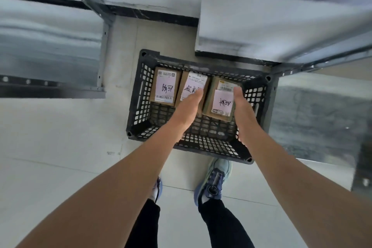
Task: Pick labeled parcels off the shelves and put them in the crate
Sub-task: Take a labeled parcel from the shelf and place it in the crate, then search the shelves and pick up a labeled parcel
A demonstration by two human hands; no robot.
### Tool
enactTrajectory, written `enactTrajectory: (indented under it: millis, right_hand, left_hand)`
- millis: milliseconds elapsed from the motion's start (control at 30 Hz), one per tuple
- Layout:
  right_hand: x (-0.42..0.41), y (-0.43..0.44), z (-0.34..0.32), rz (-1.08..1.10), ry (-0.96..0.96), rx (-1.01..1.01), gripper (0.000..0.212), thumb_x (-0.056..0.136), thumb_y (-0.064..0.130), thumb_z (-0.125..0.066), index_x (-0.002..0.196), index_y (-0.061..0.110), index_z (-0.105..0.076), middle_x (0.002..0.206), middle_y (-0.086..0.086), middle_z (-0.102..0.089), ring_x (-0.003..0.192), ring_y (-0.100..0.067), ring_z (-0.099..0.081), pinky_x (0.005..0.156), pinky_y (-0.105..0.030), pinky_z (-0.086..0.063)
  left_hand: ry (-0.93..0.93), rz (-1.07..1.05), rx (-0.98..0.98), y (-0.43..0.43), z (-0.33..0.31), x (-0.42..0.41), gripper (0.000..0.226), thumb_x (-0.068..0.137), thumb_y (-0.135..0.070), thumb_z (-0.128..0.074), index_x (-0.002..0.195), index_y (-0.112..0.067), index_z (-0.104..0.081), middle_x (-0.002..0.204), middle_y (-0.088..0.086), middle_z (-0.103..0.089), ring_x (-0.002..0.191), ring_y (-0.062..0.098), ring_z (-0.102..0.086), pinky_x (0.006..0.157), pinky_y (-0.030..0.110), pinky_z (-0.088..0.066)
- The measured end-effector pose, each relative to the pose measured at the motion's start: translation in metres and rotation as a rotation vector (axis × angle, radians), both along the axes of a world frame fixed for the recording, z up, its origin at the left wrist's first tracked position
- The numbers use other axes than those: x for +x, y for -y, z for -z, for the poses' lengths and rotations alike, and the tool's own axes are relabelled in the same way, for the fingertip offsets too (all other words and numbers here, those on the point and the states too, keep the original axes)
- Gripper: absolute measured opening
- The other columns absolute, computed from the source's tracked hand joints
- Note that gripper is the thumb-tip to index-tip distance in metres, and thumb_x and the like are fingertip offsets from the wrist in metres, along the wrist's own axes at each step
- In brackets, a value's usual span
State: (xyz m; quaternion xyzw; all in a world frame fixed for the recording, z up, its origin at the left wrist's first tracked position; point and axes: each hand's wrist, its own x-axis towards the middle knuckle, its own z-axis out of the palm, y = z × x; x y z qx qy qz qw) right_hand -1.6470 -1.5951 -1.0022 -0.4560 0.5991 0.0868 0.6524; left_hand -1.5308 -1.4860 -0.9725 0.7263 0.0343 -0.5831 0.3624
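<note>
Three labeled parcels (165, 88) lie side by side at the far end of the black crate (203, 147) on the floor. I record the left hand (189, 106) and right hand (241, 106) flanking the rightmost parcel (220, 102), fingers straight and together, gripping nothing; actual contact I cannot confirm.

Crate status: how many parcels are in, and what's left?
Done: the left brown cardboard parcel and the middle brown cardboard parcel lie flat in the black plastic lattice crate. In hand: the right brown cardboard parcel sits between the left hand and right hand, fingers straight along its sides. Left: clearing the hands; the grey metal shelves are too blurred to count remaining parcels.
</note>
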Motion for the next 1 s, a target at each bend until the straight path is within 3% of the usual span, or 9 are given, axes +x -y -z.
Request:
enactTrajectory:
  millis: [67, 133, 167, 233, 300, 367, 667, 833, 1000]
  right_hand:
    - [0.015, -0.002, -0.048, -0.058, 0.057, -0.012, 0.052, 0.106, 0.063, -0.028, 0.109, 0.033, -0.070, 0.104, 0.007, -0.073, 0.098, -0.007, -0.065, 0.079, -0.026, -0.044]
    - [0.032, -0.004, -0.104, -0.091, 0.117, -0.051, 0.042, 0.107, 0.059, -0.026, 0.103, 0.040, -0.063, 0.090, 0.021, -0.062, 0.083, 0.008, -0.055, 0.089, -0.024, -0.038]
    - [0.040, -0.008, -0.133, -0.111, 0.139, -0.074, 0.040, 0.108, 0.058, -0.026, 0.116, 0.040, -0.061, 0.090, 0.025, -0.057, 0.081, 0.011, -0.051, 0.096, -0.025, -0.034]
    - [0.056, -0.017, -0.189, -0.181, 0.210, -0.147, 0.055, 0.107, 0.061, -0.024, 0.153, 0.035, -0.041, 0.118, 0.021, -0.060, 0.108, 0.005, -0.056, 0.109, -0.031, -0.029]
    - [0.068, -0.027, -0.247, -0.262, 0.302, -0.248, 0.060, 0.107, 0.062, -0.021, 0.162, 0.037, -0.021, 0.163, 0.015, -0.033, 0.150, -0.009, -0.030, 0.125, -0.041, -0.016]
    - [0.079, -0.035, -0.301, -0.329, 0.362, -0.310, 0.061, 0.106, 0.062, -0.020, 0.163, 0.038, -0.018, 0.169, 0.017, -0.018, 0.156, -0.008, -0.015, 0.129, -0.045, -0.010]
    - [0.101, -0.116, -0.511, -0.418, 0.559, -0.597, 0.061, 0.108, 0.058, -0.022, 0.163, 0.033, -0.019, 0.169, 0.016, -0.019, 0.155, -0.006, -0.017, 0.130, -0.039, -0.009]
    - [0.099, -0.208, -0.606, -0.446, 0.688, -0.679, 0.056, 0.110, 0.053, -0.023, 0.163, 0.033, -0.022, 0.167, 0.018, -0.022, 0.153, -0.003, -0.021, 0.119, -0.022, -0.010]
    - [0.097, -0.312, -0.676, -0.507, 0.823, -0.726, 0.055, 0.111, 0.048, -0.025, 0.163, 0.030, -0.024, 0.168, 0.017, -0.023, 0.153, -0.001, -0.021, 0.126, -0.026, -0.011]
  left_hand:
    - [0.038, -0.065, -0.024, -0.006, -0.041, 0.009, 0.067, 0.106, -0.060, -0.030, 0.159, -0.020, -0.034, 0.162, 0.002, -0.037, 0.147, 0.021, -0.037, 0.122, 0.053, -0.028]
    - [0.074, -0.111, -0.047, -0.012, -0.086, 0.018, 0.069, 0.104, -0.063, -0.031, 0.156, -0.019, -0.038, 0.158, 0.003, -0.043, 0.145, 0.023, -0.040, 0.121, 0.054, -0.029]
    - [0.092, -0.136, -0.055, -0.016, -0.110, 0.022, 0.067, 0.104, -0.064, -0.031, 0.153, -0.020, -0.043, 0.153, 0.003, -0.049, 0.142, 0.023, -0.044, 0.120, 0.053, -0.030]
    - [0.123, -0.201, -0.081, -0.026, -0.162, 0.031, 0.061, 0.104, -0.064, -0.031, 0.142, -0.023, -0.053, 0.139, 0.000, -0.058, 0.131, 0.020, -0.052, 0.118, 0.050, -0.033]
    - [0.159, -0.237, -0.128, -0.037, -0.214, 0.039, 0.070, 0.100, -0.071, -0.030, 0.147, -0.023, -0.049, 0.148, 0.002, -0.053, 0.136, 0.020, -0.048, 0.119, 0.052, -0.031]
    - [0.210, -0.265, -0.170, -0.052, -0.270, 0.047, 0.080, 0.097, -0.076, -0.028, 0.157, -0.025, -0.035, 0.160, 0.002, -0.040, 0.146, 0.022, -0.038, 0.121, 0.054, -0.027]
    - [0.483, -0.367, -0.362, -0.167, -0.500, 0.061, 0.092, 0.083, -0.087, -0.029, 0.158, -0.035, -0.035, 0.163, -0.010, -0.036, 0.149, 0.015, -0.033, 0.124, 0.053, -0.022]
    - [0.639, -0.409, -0.442, -0.268, -0.599, 0.046, 0.071, 0.104, -0.065, -0.025, 0.160, -0.023, -0.030, 0.165, -0.003, -0.033, 0.151, 0.018, -0.031, 0.125, 0.051, -0.020]
    - [0.736, -0.468, -0.502, -0.380, -0.664, 0.022, 0.070, 0.104, -0.064, -0.026, 0.160, -0.022, -0.032, 0.165, 0.000, -0.033, 0.152, 0.021, -0.029, 0.124, 0.054, -0.021]
